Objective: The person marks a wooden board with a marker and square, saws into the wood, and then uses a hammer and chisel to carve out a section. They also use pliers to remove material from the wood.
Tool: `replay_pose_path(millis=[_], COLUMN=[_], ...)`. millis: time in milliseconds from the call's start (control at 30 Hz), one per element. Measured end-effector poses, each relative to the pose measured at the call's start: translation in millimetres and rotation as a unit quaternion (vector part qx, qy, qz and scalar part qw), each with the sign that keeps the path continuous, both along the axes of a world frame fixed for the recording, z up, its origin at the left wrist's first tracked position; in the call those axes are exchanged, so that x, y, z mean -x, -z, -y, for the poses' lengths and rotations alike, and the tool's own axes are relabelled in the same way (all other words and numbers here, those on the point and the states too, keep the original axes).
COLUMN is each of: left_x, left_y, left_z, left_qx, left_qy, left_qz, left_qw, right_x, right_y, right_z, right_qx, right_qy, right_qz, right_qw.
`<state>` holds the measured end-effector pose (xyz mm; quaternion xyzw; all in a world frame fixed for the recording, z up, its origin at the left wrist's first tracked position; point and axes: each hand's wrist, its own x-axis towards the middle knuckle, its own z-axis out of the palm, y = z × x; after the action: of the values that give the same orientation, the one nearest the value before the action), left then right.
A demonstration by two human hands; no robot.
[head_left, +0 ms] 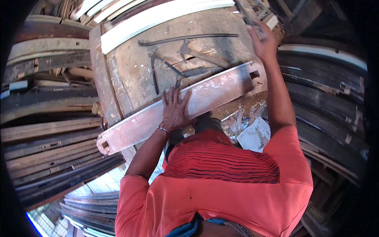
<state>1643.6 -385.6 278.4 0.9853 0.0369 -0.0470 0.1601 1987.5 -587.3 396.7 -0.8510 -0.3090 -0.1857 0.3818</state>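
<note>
A long pinkish-white wooden board [213, 93] lies slantwise across the near edge of the worn wooden bench [130, 63]. A rectangular hole is cut near each of its ends. My left hand [173, 108] rests flat on the board's middle, fingers spread. Beyond the board's right end, my right hand [263, 42] reaches to the bench's far right corner; blur hides what its fingers do or hold. On the bench lie a hammer [205, 57] with a wooden handle, a long thin dark metal bar [189, 38] and a bent metal bar [154, 73].
A white plank [158, 21] lies along the bench's far side. Stacked timber [51, 98] rises on the left, with more dark planks [319, 91] on the right. Below the board's right part are plastic scraps [237, 122] and a pale flat piece [254, 135].
</note>
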Motion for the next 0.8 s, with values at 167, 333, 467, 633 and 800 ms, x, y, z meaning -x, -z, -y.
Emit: replay_pose_path(millis=[167,333,467,633,800], left_x=[-6,-20,-21,-15,5], left_y=[-3,-3,-14,-43,-38], left_z=[-3,-23,-46,-32,-2], left_qx=[0.039,0.072,0.090,0.058,0.053], left_qy=[0.019,0.016,0.007,-0.010,0.009], left_qz=[0.006,0.014,0.067,0.096,0.085], left_qw=[0.999,0.997,0.994,0.994,0.995], right_x=[56,154,202,204,249], right_y=[69,202,151,186,232], right_z=[177,228,126,82,178], right_qx=[-0.197,0.023,0.103,0.143,-0.118], right_qy=[0.266,0.174,0.023,0.088,0.167], right_qz=[-0.104,-0.207,-0.183,-0.229,-0.233], right_qw=[0.938,0.962,0.977,0.959,0.951])
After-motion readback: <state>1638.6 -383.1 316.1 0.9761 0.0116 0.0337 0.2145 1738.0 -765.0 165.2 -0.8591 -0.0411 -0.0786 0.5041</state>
